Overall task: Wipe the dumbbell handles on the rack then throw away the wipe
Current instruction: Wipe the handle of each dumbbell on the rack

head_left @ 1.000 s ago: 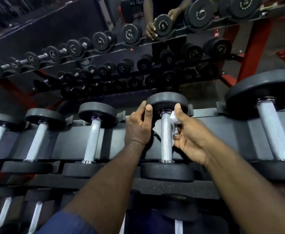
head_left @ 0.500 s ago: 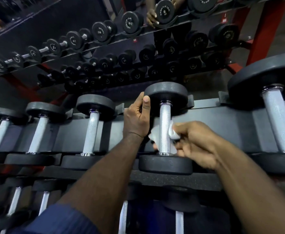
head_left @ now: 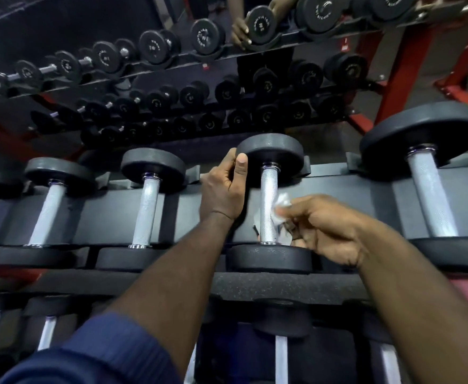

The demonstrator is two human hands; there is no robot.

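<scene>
A black dumbbell with a knurled silver handle (head_left: 269, 200) lies on the dark rack (head_left: 338, 189) in front of me. My left hand (head_left: 226, 189) grips the rim of its far head (head_left: 271, 156), thumb on top. My right hand (head_left: 327, 231) holds a crumpled white wipe (head_left: 281, 209) against the lower right side of the handle, near the front head (head_left: 269, 257). Part of the wipe shows on the handle's left side too. The right hand is blurred.
More dumbbells lie in the same row: two to the left (head_left: 147, 209) (head_left: 47, 214) and a bigger one to the right (head_left: 432, 198). A lower shelf holds further handles (head_left: 281, 358). A mirror behind shows the rack's red frame (head_left: 399, 70) and my reflected hand.
My right hand slid the wipe down the handle from near the far head toward the front head. The left hand kept its grip on the far head. The view shifted slightly downward.
</scene>
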